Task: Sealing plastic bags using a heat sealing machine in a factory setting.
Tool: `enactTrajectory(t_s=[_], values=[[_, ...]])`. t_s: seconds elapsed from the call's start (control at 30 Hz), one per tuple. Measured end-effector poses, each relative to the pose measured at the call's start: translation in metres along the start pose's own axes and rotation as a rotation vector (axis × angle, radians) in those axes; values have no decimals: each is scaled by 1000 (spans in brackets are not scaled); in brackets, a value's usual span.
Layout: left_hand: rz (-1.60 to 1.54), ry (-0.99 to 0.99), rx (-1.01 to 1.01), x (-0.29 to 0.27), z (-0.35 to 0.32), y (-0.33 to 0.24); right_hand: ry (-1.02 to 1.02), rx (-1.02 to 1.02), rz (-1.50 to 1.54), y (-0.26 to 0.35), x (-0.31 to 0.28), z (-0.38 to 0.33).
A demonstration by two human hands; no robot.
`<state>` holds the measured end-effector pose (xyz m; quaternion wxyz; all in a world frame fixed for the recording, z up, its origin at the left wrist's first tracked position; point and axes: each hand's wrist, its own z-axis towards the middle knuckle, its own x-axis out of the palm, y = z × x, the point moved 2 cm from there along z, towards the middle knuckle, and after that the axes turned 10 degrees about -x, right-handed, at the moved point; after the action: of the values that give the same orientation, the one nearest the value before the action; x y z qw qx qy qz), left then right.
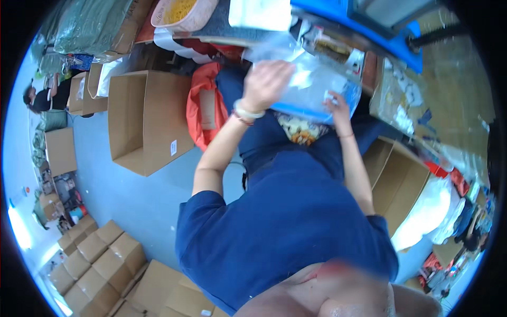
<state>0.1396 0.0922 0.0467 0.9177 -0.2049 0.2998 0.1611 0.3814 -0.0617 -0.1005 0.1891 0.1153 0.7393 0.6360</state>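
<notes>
My left hand is smeared by motion over the left part of a see-through plastic thing with a blue edge. This lies across my lap, and I cannot tell whether it is a bag or a shallow bin. Loose clear film shows just beyond the left hand, also blurred. At the right side of the plastic, my right hand has its fingers curled together at a small whitish bit I cannot make out. A patterned cloth shows between my legs.
An open cardboard box and an orange-red bag stand on the left. Another open box is by my right side. Ahead are a white basket of yellow pieces and a blue machine frame. Someone is far left.
</notes>
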Motion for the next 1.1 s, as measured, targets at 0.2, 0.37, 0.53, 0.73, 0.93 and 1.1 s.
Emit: enactTrajectory(t_s=[0.2, 0.37, 0.53, 0.73, 0.93, 1.1], values=[[85, 726, -309, 78, -48, -34, -38, 80, 143, 45, -18, -20], [-62, -106, -324, 30, 26, 68, 155, 25, 103, 114, 3, -29], [-113, -52, -703, 36, 68, 178, 97, -572, -277, 164, 114, 66], [-184, 98, -867, 66, 70, 208, -32, -287, -178, 177, 161, 154], [-222, 65, -791, 70, 61, 178, -36, -263, -118, 169, 154, 169], [-258, 77, -865, 55, 67, 158, -21, -283, -183, 164, 158, 172]])
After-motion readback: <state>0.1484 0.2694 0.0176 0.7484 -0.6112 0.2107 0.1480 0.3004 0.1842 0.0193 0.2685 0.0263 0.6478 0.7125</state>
